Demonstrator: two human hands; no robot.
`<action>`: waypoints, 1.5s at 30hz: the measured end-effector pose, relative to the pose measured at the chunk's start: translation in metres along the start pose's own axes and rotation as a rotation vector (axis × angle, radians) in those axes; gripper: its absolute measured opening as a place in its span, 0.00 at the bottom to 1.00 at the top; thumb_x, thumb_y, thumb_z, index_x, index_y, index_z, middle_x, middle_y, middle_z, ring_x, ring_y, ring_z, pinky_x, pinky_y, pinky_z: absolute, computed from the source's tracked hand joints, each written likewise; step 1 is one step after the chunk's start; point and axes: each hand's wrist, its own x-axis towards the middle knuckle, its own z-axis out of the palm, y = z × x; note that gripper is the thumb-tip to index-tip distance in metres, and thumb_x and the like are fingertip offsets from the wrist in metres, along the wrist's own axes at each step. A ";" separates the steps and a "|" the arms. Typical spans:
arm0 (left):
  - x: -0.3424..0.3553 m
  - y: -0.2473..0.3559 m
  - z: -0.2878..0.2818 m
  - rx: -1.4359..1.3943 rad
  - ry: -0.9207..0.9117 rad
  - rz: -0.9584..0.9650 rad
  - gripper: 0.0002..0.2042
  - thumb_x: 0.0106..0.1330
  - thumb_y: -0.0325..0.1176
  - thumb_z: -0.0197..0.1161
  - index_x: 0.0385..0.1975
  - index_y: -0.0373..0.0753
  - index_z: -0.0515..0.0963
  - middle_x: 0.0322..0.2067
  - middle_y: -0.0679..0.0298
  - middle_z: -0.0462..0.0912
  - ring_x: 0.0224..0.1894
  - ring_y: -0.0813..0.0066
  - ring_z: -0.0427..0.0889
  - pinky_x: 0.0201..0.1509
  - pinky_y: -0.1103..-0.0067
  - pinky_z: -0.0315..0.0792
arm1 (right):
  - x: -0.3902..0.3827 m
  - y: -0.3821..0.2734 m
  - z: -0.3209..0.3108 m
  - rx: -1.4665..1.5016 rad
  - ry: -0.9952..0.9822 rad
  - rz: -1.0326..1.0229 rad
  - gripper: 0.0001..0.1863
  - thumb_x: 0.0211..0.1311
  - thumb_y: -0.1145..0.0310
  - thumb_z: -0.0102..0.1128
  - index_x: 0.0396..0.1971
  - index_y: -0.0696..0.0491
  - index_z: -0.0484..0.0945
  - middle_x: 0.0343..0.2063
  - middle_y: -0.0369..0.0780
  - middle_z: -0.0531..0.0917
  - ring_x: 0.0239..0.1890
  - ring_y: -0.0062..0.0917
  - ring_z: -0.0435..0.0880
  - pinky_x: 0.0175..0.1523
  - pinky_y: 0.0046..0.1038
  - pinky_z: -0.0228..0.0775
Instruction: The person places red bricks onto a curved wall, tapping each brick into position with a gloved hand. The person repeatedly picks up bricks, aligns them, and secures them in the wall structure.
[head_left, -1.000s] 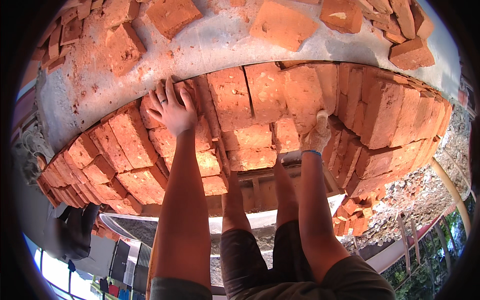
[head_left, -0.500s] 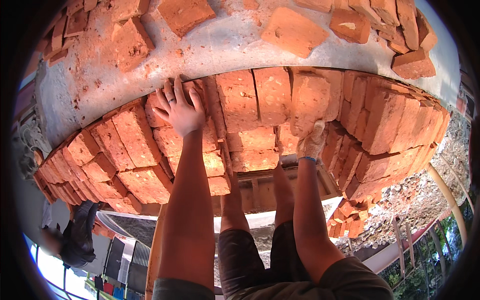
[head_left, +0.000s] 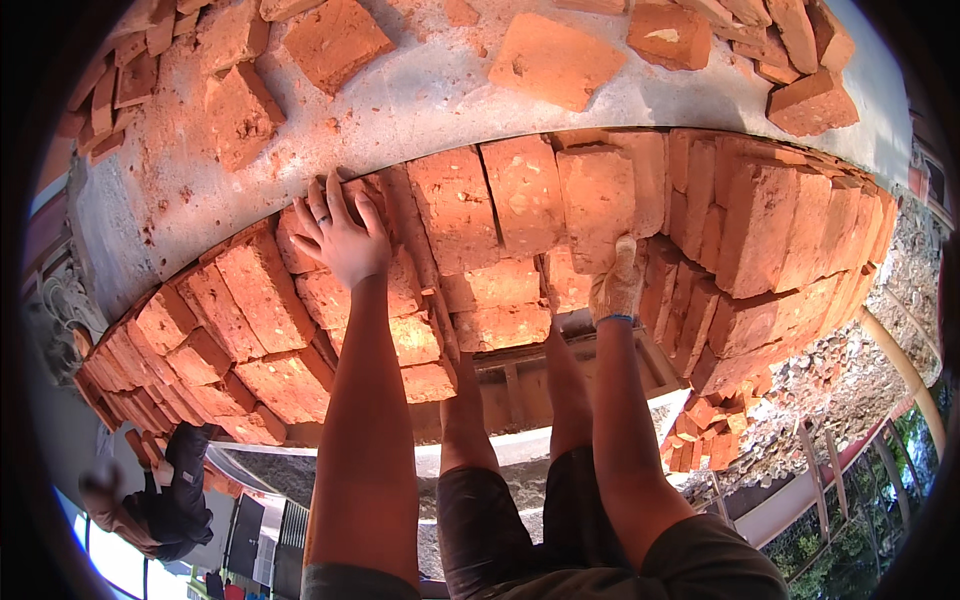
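My left hand (head_left: 352, 240) lies with fingers spread on the top of a stack of orange-red bricks, by the edge of a grey slab. A ring shows on one finger. My right hand (head_left: 615, 283), in what looks like a pale dusty glove with a blue cuff, holds the near lower end of a brick (head_left: 597, 205). The thumb presses its front; the other fingers are hidden behind it. This brick rests against another brick in the row. To its left two bricks (head_left: 523, 195) stand side by side above shorter rows.
Loose bricks (head_left: 557, 62) lie on the grey slab (head_left: 420, 118) ahead. Stacked bricks (head_left: 770, 230) continue to both sides. Rubble (head_left: 815, 375) and a broken-brick pile (head_left: 705, 435) lie at lower right. Another person (head_left: 165, 500) is at lower left, near some bricks.
The view has shifted slightly, moving the bricks and both hands a little left in the picture. Both hands keep their places on the bricks. The other person at lower left has changed posture.
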 end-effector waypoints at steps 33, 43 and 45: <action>0.002 0.010 -0.026 -0.020 -0.112 -0.073 0.32 0.76 0.52 0.49 0.79 0.54 0.62 0.80 0.65 0.59 0.84 0.53 0.46 0.83 0.41 0.30 | -0.102 -0.174 0.325 -1.013 -0.664 -0.522 0.24 0.74 0.54 0.59 0.56 0.60 0.82 0.45 0.47 0.89 0.45 0.29 0.89 0.50 0.29 0.78; 0.002 0.011 -0.022 0.003 -0.102 -0.074 0.31 0.76 0.51 0.47 0.78 0.54 0.64 0.81 0.68 0.57 0.85 0.57 0.46 0.83 0.39 0.30 | -0.069 -0.135 0.497 -1.760 -0.134 -1.162 0.53 0.66 0.36 0.60 0.78 0.62 0.57 0.77 0.59 0.57 0.80 0.53 0.53 0.74 0.74 0.40; 0.003 0.010 -0.020 0.023 -0.115 -0.072 0.31 0.76 0.52 0.47 0.78 0.54 0.64 0.81 0.68 0.57 0.85 0.56 0.46 0.83 0.40 0.30 | -0.081 -0.124 0.512 -1.774 -0.331 -1.167 0.54 0.66 0.34 0.60 0.78 0.60 0.57 0.77 0.57 0.59 0.80 0.50 0.56 0.75 0.74 0.38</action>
